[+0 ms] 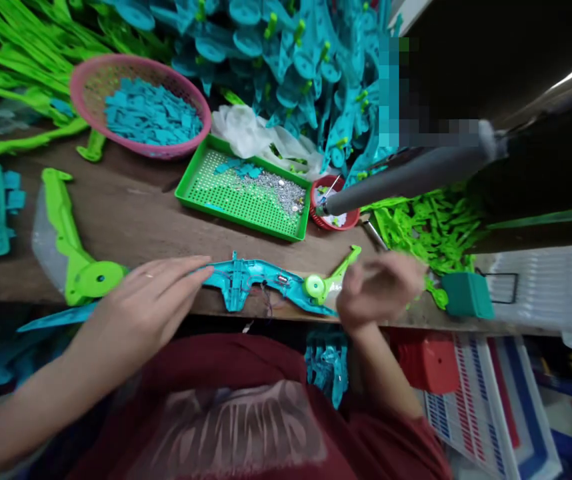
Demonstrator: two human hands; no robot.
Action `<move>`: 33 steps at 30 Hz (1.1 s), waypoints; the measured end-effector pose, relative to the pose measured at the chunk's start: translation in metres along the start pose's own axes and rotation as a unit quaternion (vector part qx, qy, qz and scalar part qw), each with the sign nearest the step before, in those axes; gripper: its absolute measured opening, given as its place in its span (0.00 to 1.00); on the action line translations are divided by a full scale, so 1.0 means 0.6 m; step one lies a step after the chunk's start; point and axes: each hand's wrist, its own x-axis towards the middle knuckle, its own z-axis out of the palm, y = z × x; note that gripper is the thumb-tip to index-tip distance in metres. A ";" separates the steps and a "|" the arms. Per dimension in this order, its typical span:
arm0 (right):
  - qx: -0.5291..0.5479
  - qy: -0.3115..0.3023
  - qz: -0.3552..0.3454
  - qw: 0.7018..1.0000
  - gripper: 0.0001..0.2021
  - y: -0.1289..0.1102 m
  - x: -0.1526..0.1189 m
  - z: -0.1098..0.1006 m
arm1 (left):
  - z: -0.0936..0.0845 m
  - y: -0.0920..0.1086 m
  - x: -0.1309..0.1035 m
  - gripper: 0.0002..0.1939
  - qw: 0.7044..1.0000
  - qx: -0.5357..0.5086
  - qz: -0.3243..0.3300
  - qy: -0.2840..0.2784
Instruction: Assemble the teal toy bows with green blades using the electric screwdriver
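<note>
A blue plastic toy half-shell [239,277] lies along the table's front edge with its ribbed inside facing up. Thin wires and a small component [283,279] show in it. Lime-green arm pieces with clear blades sit at its two ends, one on the left [97,277] and a smaller one on the right [315,287]. My left hand [153,300] rests over the shell's left half, fingers stretched out, hiding part of it. Beside the right arm piece is my right hand [383,287], smeared by motion, so its fingers are unclear.
A green perforated tray [216,207] holds screws and blue bits. Behind it stands a pink basket [141,150] of blue parts. A small red basket [349,220] sits under a grey tool [411,173]. Blue shells [266,60] and green parts [426,227] are heaped around.
</note>
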 end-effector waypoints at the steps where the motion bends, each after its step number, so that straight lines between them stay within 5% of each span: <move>1: -0.051 -0.001 -0.069 0.996 0.09 -0.031 -0.030 -0.012 | -0.004 -0.011 -0.004 0.17 1.000 -0.001 -0.005 -0.002; 4: -0.136 -0.156 -0.106 0.973 0.11 -0.110 -0.088 0.002 | 0.020 -0.014 0.014 0.17 0.999 -0.023 0.026 -0.030; 8: -0.216 -0.324 -0.095 0.916 0.07 -0.143 -0.079 0.056 | 0.068 -0.003 0.068 0.17 0.992 -0.082 0.039 -0.088; 12: -0.188 -0.264 -0.275 0.905 0.07 -0.139 -0.059 0.057 | 0.081 -0.016 0.116 0.21 0.981 -0.154 0.066 -0.099; 17: -0.109 -0.172 -0.463 0.862 0.09 -0.128 -0.064 0.059 | 0.096 -0.013 0.187 0.26 0.930 -0.182 0.237 -0.215; 20: -0.086 -0.148 -0.501 0.849 0.09 -0.120 -0.064 0.070 | 0.110 0.008 0.226 0.29 0.912 -0.152 0.272 -0.266; 24: -0.056 -0.136 -0.514 0.845 0.10 -0.113 -0.067 0.075 | 0.115 0.020 0.247 0.12 0.912 -0.059 0.304 -0.270; 29: -0.019 -0.144 -0.507 0.850 0.10 -0.104 -0.070 0.073 | 0.099 -0.009 0.217 0.09 0.941 0.015 0.252 -0.224; 33: 0.025 -0.138 -0.519 0.843 0.11 -0.098 -0.062 0.078 | 0.086 0.000 0.192 0.15 0.947 -0.074 0.241 -0.201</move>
